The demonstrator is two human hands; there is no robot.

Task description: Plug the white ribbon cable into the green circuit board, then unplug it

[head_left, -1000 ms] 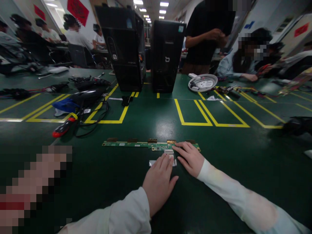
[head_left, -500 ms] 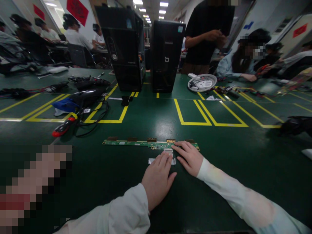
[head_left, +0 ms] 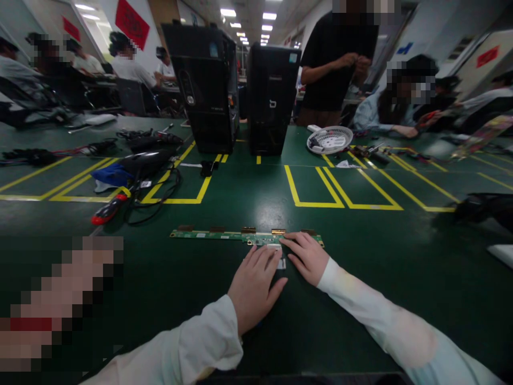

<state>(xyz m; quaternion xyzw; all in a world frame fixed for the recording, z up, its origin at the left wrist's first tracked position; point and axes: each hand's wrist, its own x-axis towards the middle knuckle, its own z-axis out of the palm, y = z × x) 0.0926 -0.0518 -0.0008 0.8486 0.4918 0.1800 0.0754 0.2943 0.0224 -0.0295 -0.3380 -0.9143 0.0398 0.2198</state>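
Observation:
A long, narrow green circuit board [head_left: 212, 235] lies flat on the dark green table, with copper-coloured tabs along its far edge. My right hand [head_left: 306, 258] rests at its right part, fingers stretched out and the fingertips on the board. Just left of it, my left hand [head_left: 254, 286] lies palm down with its fingers extended and thumb apart. Its fingertips reach the board's near edge, over a whitish flat strip [head_left: 282, 263] that it partly covers. What lies beneath the left palm is hidden.
Two black computer towers [head_left: 206, 91] stand at the back. A red-handled screwdriver [head_left: 109, 209] lies left, near black cables and a blue-and-black item [head_left: 114, 176]. A white basket [head_left: 329, 140] holds small parts. Across the table a person in black [head_left: 339, 64] stands; others sit around.
My left hand has slid slightly forward and left, covering more of the whitish strip and the board's near edge. My right hand stays on the board. The camera view has tilted up slightly.

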